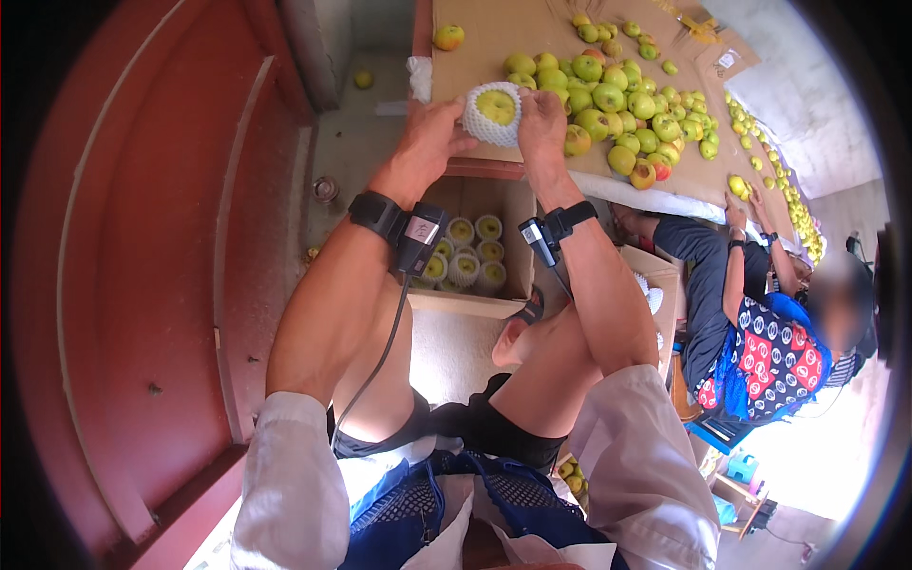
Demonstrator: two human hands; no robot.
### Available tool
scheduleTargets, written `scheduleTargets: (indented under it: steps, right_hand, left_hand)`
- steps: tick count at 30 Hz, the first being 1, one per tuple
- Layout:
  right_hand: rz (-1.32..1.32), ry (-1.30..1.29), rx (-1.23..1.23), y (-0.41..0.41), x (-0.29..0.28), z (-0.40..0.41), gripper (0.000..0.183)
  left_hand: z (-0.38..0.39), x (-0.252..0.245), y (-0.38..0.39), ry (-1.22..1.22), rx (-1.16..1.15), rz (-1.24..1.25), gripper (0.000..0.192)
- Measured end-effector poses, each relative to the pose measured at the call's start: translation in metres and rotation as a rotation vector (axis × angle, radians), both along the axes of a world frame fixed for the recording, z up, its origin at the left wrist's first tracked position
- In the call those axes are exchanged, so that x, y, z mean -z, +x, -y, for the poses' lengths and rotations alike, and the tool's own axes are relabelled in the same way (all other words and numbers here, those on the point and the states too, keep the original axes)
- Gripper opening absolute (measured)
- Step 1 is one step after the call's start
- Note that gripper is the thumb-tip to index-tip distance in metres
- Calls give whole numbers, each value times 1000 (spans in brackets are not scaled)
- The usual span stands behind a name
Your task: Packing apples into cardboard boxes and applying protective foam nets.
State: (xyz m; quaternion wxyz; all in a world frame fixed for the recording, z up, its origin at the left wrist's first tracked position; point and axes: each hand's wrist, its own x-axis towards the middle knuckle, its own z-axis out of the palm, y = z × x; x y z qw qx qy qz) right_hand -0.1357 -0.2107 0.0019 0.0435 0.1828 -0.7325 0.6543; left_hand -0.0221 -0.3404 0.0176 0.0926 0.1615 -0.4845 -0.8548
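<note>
A yellow-green apple [496,107] sits in a white foam net sleeve [491,133], its top showing through the open end. My left hand [431,135] grips the sleeve from the left, and my right hand [543,128] holds it from the right. Both are raised at the front edge of a cardboard-covered table [477,158]. Close to my right hand lies a large heap of loose green apples [609,97]. Below my forearms stands an open cardboard box [467,304] with several foam-sleeved apples [463,269] inside.
A co-worker [776,349] sits at the right, hands on apples at the table. Another cardboard box [666,285] with foam sleeves [648,292] stands by my right elbow. Red door panels [157,285] rise at the left. One apple [363,79] lies on the floor.
</note>
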Motion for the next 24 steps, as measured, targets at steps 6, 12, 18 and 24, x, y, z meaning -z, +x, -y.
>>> scheduleTargets:
  steps: [6, 12, 18, 24]
  right_hand:
    - [94, -68, -24, -3, -1, 8, 27]
    - [-36, -34, -48, -5, 1, 7, 27]
    - [189, -171, -66, -2, 4, 6, 31]
    - [248, -137, 20, 0, 4, -2, 39]
  left_hand:
    - [2, 1, -3, 94, -52, -50, 37]
    - [5, 6, -5, -40, 37, -40, 30]
    - [2, 4, -4, -25, 56, -72, 35]
    - [-15, -4, 0, -34, 79, -167, 37]
